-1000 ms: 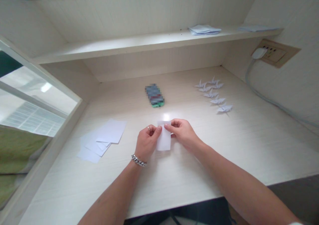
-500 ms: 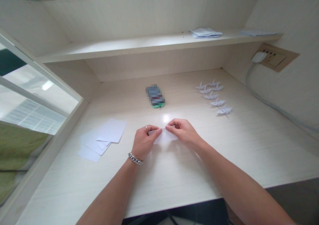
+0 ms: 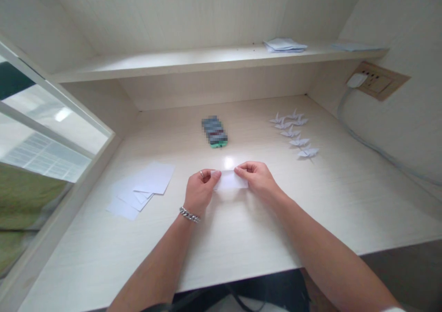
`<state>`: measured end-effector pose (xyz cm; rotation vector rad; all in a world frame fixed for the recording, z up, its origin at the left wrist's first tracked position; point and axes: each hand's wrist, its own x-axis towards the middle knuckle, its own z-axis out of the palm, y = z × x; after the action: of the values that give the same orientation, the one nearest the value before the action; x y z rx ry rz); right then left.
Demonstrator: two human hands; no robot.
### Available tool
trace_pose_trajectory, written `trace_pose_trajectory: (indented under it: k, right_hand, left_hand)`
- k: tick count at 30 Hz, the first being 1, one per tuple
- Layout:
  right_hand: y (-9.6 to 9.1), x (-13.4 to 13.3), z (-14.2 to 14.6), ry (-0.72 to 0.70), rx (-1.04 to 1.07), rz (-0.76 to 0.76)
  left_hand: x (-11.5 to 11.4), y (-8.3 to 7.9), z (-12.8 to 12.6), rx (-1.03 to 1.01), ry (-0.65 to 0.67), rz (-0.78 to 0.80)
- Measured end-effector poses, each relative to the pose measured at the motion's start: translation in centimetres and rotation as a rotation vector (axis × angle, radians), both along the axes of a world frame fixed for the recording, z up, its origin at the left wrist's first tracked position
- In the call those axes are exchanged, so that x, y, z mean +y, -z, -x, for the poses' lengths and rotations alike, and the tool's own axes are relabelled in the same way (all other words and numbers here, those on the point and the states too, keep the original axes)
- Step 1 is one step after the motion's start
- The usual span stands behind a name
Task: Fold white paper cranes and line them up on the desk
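Observation:
A small folded sheet of white paper (image 3: 229,180) is stretched between my two hands above the front middle of the desk. My left hand (image 3: 201,190), with a ring and a chain bracelet, pinches its left end between thumb and fingers. At the other end, my right hand (image 3: 258,179) pinches the upper right corner. Several white paper cranes (image 3: 290,132) stand in a loose cluster to the right. Loose square paper sheets (image 3: 154,178) lie overlapping to the left of my hands.
A phone-like object (image 3: 214,131), pixelated, with a green end, lies beyond my hands. Above runs a shelf (image 3: 172,65) bearing a paper stack (image 3: 285,45). A white plug (image 3: 357,80) sits in the wall socket, its cable (image 3: 376,148) trailing down the right side.
My hands have moved apart along the paper's upper edge, and more of the folded sheet shows between them. Both still grip it. The view has shifted slightly.

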<state>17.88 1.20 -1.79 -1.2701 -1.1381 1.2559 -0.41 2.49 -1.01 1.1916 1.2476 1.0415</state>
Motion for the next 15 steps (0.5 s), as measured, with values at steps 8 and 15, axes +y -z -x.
trace_pose_trajectory:
  k: [8,15]
  right_hand:
    - [-1.7,-0.7,0.1,-0.294,-0.353,-0.111]
    - [-1.6,-0.4,-3.0,-0.279,-0.140,-0.041]
  left_hand:
    - [-1.2,-0.5,-0.2,0.210,0.148,-0.136]
    - [-0.9,-1.6,1.6,0.035,-0.044,-0.123]
